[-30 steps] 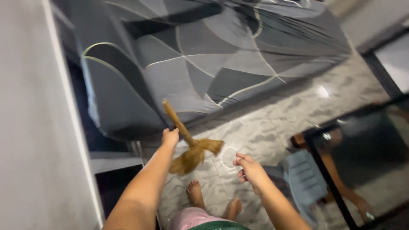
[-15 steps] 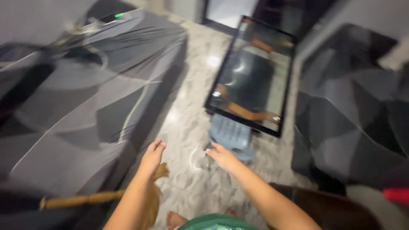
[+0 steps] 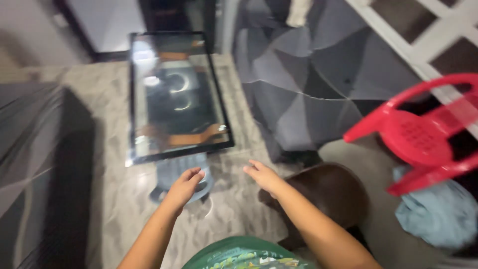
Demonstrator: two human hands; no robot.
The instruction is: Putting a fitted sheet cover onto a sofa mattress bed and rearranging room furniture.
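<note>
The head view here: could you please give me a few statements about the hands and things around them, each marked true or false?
1. Both hands are empty. True: the left hand and right hand hold nothing.
2. The red chair is on the left. False: it is on the right.
3. A glass table lies beyond the hands. True.
4. The left hand grips a broom. False: no broom shows.
5. A blue cloth lies under the chair. True.

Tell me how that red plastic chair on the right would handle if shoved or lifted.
The red plastic chair is moulded with thin arms and a perforated seat, so it would probably be light and slide easily. It already sits tilted above a blue cloth bundle, so a push might tip it. Its shell looks stiff, not floppy.
</note>
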